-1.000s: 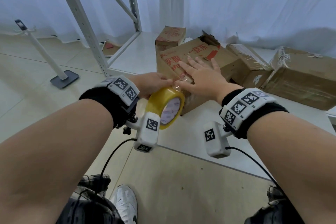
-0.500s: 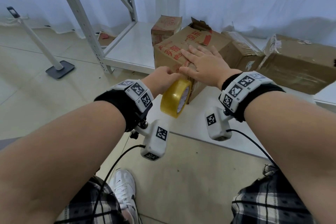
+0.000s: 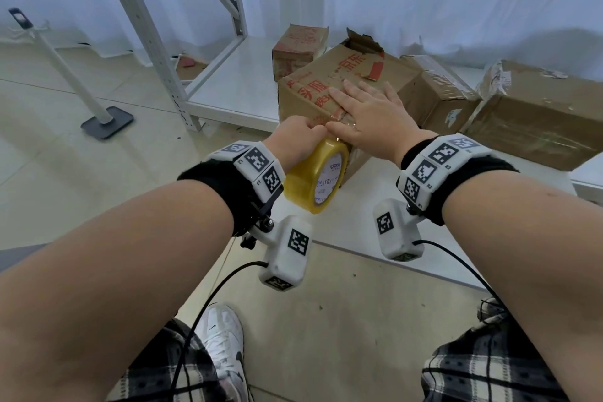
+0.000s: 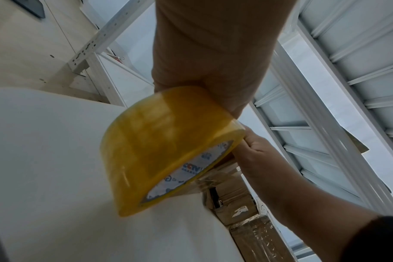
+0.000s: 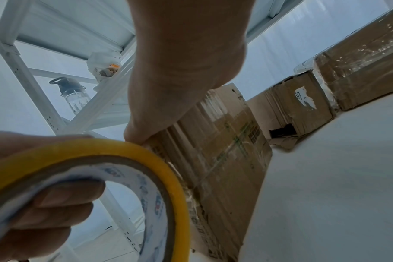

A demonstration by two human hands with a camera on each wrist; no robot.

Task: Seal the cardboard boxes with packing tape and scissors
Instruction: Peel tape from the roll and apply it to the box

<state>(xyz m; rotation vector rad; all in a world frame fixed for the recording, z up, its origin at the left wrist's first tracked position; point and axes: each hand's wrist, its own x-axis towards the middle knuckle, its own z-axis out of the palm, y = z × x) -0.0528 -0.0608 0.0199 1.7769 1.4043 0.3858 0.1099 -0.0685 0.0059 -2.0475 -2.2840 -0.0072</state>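
White low shelf (metal rack), four cardboard boxes on it, one red-printed.

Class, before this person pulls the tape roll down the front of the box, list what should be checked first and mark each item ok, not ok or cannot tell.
1. Left hand grips the yellow roll of packing tape, fingers through its core: ok.
2. Right hand lies flat on the brown cardboard box with red print, at its near top edge: ok.
3. Clear tape strip runs from the roll onto the box under the right hand: ok.
4. Tape centred over the flap seam: cannot tell, the hands cover it.
5. Box rests on the white shelf board, front face free for the roll: ok.
6. Scissors within reach for the cut: cannot tell, none in view.
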